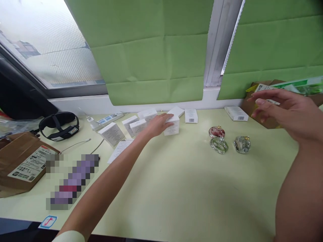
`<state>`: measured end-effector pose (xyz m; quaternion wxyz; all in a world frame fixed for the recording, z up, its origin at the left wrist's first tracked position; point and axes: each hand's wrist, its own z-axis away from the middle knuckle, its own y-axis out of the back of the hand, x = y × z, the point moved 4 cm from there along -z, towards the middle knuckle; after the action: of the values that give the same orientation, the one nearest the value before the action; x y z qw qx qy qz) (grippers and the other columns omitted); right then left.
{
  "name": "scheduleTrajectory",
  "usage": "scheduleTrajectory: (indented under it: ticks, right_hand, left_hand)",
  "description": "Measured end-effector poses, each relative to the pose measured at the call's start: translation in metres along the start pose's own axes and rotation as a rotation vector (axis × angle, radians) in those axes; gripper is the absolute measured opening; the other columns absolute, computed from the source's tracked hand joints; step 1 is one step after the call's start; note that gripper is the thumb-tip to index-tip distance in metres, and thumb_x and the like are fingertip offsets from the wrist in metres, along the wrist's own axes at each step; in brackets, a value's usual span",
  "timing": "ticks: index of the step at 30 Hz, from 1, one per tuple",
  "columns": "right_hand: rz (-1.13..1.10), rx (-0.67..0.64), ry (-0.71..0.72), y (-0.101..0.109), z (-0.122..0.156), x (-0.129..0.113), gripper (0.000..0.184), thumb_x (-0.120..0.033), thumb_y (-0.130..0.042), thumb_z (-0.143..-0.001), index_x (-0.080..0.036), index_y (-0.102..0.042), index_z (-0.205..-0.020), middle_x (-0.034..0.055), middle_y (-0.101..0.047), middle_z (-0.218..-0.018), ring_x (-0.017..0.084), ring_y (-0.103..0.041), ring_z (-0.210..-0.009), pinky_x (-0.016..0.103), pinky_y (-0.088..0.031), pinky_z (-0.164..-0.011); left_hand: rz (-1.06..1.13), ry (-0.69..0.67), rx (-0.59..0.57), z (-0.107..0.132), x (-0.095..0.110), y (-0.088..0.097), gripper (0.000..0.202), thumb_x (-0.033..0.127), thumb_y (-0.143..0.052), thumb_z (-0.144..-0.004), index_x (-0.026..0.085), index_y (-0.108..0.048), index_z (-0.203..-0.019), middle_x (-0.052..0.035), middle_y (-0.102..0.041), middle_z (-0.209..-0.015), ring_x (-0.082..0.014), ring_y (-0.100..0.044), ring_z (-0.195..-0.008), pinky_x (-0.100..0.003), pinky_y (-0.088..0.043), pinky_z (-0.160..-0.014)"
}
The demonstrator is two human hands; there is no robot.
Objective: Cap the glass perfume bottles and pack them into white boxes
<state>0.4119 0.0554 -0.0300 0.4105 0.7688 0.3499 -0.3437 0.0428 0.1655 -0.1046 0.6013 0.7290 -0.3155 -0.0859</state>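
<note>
My left hand [159,125] reaches over the table and is closed on a small white box [173,129] with fine print on its front. Several more white printed boxes [111,134] stand or lie to its left, partly hidden by my forearm. Just behind the hand lies another white box [176,111]. My right hand [285,109] is raised at the right, fingers apart, with nothing visible in it. Nearest to it on the table are a flat white box [236,113], a clear glass bottle [242,144], a red-tinted bottle [216,131] and a greenish clear one [219,145].
On the left are a brown parcel [27,161], a black head strap [59,127], a power strip [107,120] with cables and a blurred purple object [75,178]. A cardboard box [262,116] stands behind my right hand. Green blinds [156,60] hang behind the table.
</note>
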Motion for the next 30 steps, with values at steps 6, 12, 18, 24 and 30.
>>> scheduleTrajectory:
  ticks: [6, 12, 18, 24, 30]
  right_hand:
    - [-0.073, 0.197, -0.003, 0.013, -0.001, 0.014, 0.030, -0.043, -0.078, -0.077, -0.030, -0.074, -0.104, 0.0082, -0.071, -0.107, 0.016, -0.063, -0.067, 0.037, -0.051, -0.062]
    - [-0.103, 0.202, 0.010, 0.013, -0.004, 0.017, 0.030, -0.041, -0.079, -0.077, -0.030, -0.075, -0.104, 0.0099, -0.071, -0.110, 0.017, -0.063, -0.068, 0.039, -0.051, -0.063]
    - [-0.095, 0.205, 0.025, 0.014, -0.003, 0.015, 0.030, -0.041, -0.078, -0.077, -0.032, -0.074, -0.106, 0.0079, -0.070, -0.112, 0.016, -0.063, -0.068, 0.037, -0.050, -0.063]
    - [-0.083, 0.210, 0.010, 0.014, -0.001, 0.012, 0.027, -0.041, -0.077, -0.077, -0.031, -0.074, -0.103, 0.0084, -0.071, -0.109, 0.017, -0.063, -0.068, 0.038, -0.052, -0.063]
    - [-0.089, 0.210, 0.010, 0.014, -0.003, 0.012, 0.027, -0.041, -0.078, -0.077, -0.030, -0.074, -0.102, 0.0068, -0.071, -0.111, 0.015, -0.064, -0.068, 0.036, -0.052, -0.062]
  left_hand:
    - [-0.022, 0.062, 0.016, -0.022, -0.017, -0.022, 0.044, 0.035, -0.046, -0.099, 0.020, -0.048, -0.141, -0.0144, -0.056, -0.137, -0.0321, -0.057, -0.120, -0.045, -0.045, -0.099]
    - [-0.013, 0.057, 0.045, -0.015, -0.016, -0.026, 0.048, 0.034, -0.045, -0.099, 0.019, -0.041, -0.145, -0.0155, -0.049, -0.141, -0.0317, -0.048, -0.131, -0.048, -0.038, -0.109]
    - [0.002, 0.091, 0.093, -0.010, -0.014, -0.027, 0.046, 0.024, -0.040, -0.099, 0.017, -0.039, -0.145, -0.0157, -0.048, -0.140, -0.0286, -0.045, -0.133, -0.045, -0.041, -0.107]
    - [-0.046, 0.140, 0.077, -0.019, -0.020, -0.022, 0.044, 0.016, -0.042, -0.096, 0.019, -0.046, -0.140, -0.0153, -0.054, -0.132, -0.0299, -0.052, -0.126, -0.046, -0.045, -0.101]
    - [-0.094, 0.080, 0.126, -0.027, -0.004, -0.006, 0.050, 0.014, -0.051, -0.091, 0.017, -0.045, -0.140, -0.0177, -0.051, -0.135, -0.0349, -0.044, -0.132, -0.056, -0.031, -0.111]
